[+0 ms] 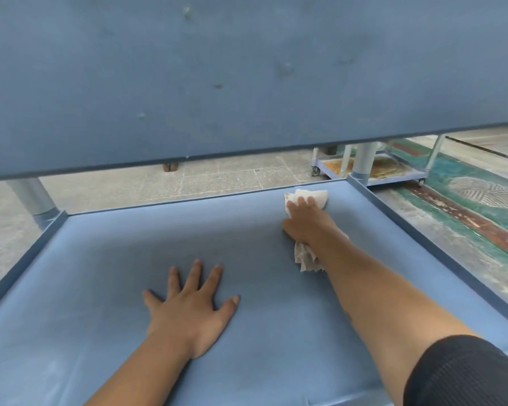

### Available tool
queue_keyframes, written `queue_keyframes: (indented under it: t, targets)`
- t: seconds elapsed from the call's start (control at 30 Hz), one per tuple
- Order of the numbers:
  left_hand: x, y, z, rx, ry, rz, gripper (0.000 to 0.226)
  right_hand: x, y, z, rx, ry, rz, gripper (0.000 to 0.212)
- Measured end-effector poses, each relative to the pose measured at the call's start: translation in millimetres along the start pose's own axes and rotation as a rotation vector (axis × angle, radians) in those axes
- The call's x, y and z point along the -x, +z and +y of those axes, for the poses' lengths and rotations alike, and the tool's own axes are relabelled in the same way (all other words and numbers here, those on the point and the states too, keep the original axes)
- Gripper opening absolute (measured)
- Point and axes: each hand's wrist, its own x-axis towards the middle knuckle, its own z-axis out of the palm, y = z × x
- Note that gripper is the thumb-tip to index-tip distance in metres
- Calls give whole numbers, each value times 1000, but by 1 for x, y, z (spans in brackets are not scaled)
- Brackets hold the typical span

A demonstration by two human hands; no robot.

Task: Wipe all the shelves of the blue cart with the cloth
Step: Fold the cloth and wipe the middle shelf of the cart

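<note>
I look down onto a lower shelf of the blue cart [106, 259], a flat blue tray with a raised rim. The shelf above [247, 77] fills the top half of the view. My right hand [308, 221] presses a crumpled white cloth [308, 196] onto the shelf near its far right corner; part of the cloth trails out under my wrist. My left hand [191, 306] lies flat on the middle of the shelf, fingers spread, holding nothing.
Grey cart posts stand at the far left corner [33, 197] and far right corner [362, 159]. Beyond the cart is a tiled floor, a second small wheeled cart [373, 171] and a green and red patterned rug [467, 212] on the right.
</note>
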Motion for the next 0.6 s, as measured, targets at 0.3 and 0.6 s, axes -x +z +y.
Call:
queue_keyframes:
  t: [0.3,0.6]
  targets:
    - [-3,7,-4,-38,1,28,82,-35,21,-88,36,-400,-92,58]
    - [-4,7,1,-47,-45,74,79,-77,20,-70,70,-291,1,54]
